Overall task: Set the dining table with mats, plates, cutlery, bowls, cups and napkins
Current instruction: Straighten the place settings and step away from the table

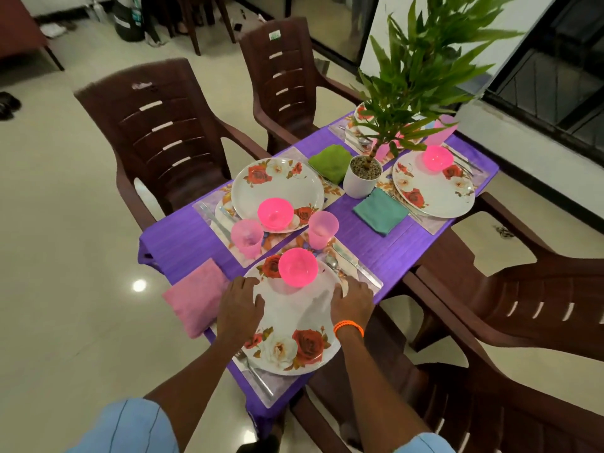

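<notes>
A rose-patterned white plate [294,325] lies on a mat at the near end of the purple table [385,243], with a pink bowl [298,267] on its far part. My left hand [240,305] holds the plate's left rim and my right hand [353,304] holds its right rim. A pink napkin [192,295] lies left of the plate, a fork [258,374] at its near left, a knife [358,264] and spoon [331,262] at its right. Two pink cups [246,237] [323,228] stand beyond.
Three more floral plates [277,188] [434,191] [363,113] with bowls, a green napkin [330,161] and a teal napkin [380,210] fill the table. A potted plant [364,176] stands mid-table. Brown plastic chairs [163,132] [523,302] surround it.
</notes>
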